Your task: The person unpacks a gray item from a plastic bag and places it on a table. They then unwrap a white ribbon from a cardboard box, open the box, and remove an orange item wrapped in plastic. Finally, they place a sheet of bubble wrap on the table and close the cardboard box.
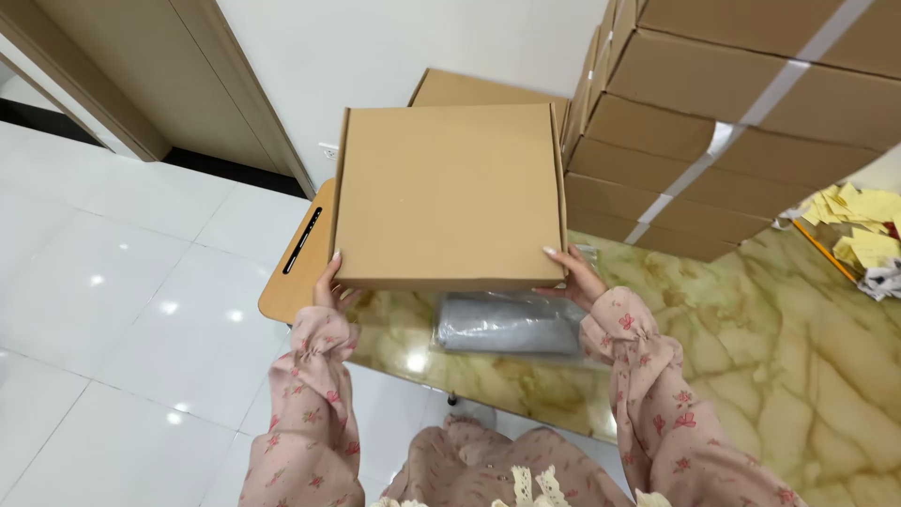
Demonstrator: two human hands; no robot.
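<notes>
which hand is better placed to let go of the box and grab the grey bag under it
Probably the right hand. It grips the cardboard box at its near right corner, just above the grey plastic bag. The left hand holds the opposite corner, farther from it.

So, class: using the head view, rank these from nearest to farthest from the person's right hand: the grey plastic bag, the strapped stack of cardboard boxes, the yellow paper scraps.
From the right hand:
1. Grey plastic bag, just below-left on the marble table.
2. Strapped stack of cardboard boxes, up and right.
3. Yellow paper scraps, far right edge.
</notes>
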